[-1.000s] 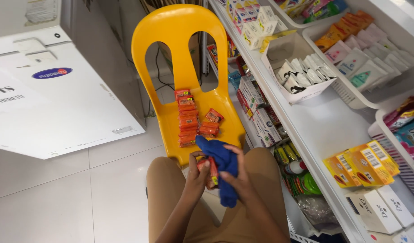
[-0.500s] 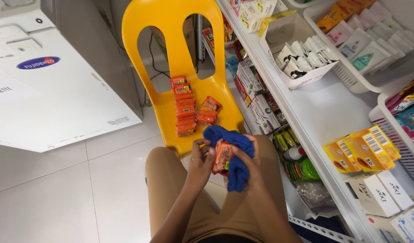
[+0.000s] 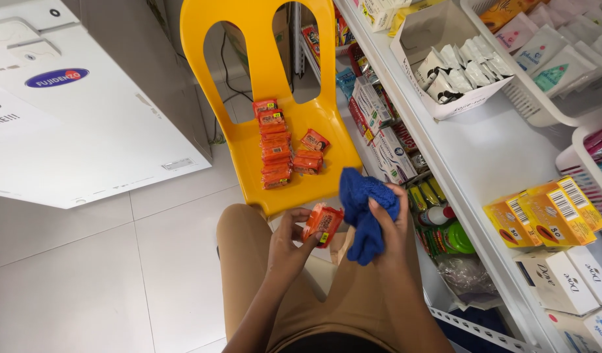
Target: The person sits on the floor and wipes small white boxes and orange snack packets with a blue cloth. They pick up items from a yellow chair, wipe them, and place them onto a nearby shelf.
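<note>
Pinching an orange packet (image 3: pixel 324 224) at lower centre of the frame, your left hand (image 3: pixel 289 245) grips its edge. Your right hand (image 3: pixel 389 225) clutches a blue cloth (image 3: pixel 365 209) beside it, below the yellow chair (image 3: pixel 275 98) holding more packets (image 3: pixel 276 151).

Yellow plastic chair (image 3: pixel 265 39) stands on pale floor tiles (image 3: pixel 65 274) and serves as the work surface. On its seat: a column of orange packets (image 3: pixel 273 145) running front to back, overlapping, and just right of it a small cluster of orange packets (image 3: pixel 309 157), one tilted on top. White shelf (image 3: pixel 484 157) on the right carries a white box of sachets (image 3: pixel 448 68), yellow-orange boxes (image 3: pixel 543 212) and white boxes (image 3: pixel 569 278) near its front edge.
</note>
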